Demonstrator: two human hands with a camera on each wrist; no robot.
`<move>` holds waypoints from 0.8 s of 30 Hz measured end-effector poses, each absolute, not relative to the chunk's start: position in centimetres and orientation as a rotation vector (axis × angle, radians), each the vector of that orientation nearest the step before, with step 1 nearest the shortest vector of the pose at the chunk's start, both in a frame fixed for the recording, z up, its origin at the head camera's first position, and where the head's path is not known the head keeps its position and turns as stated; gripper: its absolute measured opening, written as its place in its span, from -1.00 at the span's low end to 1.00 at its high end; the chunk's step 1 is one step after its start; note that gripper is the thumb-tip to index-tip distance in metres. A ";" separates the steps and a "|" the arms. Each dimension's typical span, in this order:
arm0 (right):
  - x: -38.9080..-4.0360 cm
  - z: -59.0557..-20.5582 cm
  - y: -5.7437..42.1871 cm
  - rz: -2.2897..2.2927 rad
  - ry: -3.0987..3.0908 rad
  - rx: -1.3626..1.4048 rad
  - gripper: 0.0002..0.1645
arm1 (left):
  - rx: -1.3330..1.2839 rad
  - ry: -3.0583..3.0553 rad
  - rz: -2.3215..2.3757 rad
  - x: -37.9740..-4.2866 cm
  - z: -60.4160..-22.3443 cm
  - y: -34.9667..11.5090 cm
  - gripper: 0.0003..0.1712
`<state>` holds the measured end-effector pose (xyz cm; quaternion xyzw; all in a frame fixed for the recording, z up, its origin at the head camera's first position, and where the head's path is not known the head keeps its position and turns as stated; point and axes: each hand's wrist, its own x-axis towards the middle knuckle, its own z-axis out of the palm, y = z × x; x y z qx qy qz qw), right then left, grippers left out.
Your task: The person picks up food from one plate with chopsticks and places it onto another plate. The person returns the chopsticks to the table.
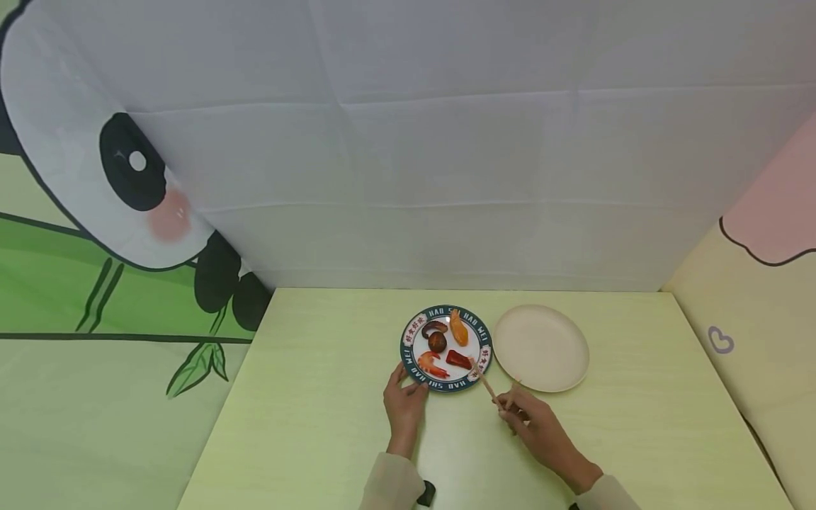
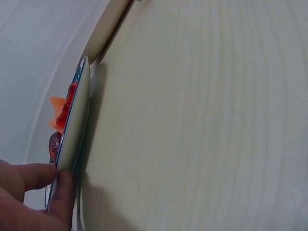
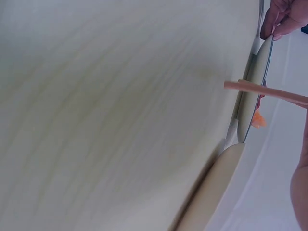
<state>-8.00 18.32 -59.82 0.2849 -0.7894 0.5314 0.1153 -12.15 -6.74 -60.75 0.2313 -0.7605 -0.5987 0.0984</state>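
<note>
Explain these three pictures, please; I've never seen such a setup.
No robot here: a person works bare-handed. The wide picture comes from a head camera, the tilted ones from one on each wrist. On the pale green table are a round, teal-rimmed white plate bearing five small food-shaped pieces, and a round cream plate. The left hand holds the teal-rimmed plate's edge; the right hand holds thin brown chopsticks, tips by a dark red piece.

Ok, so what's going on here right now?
A person's left hand pinches the rim of a patterned plate bearing five food pieces. The right hand holds chopsticks, tips at the red piece; whether they grip it is unclear. A plain cream plate sits just to the right.
</note>
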 end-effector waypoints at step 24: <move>-7.5 -57.9 18.4 2.118 -2.205 0.541 -0.84 | 0.681 -2.223 -1.800 -12.1 -60.7 -6.9 -0.23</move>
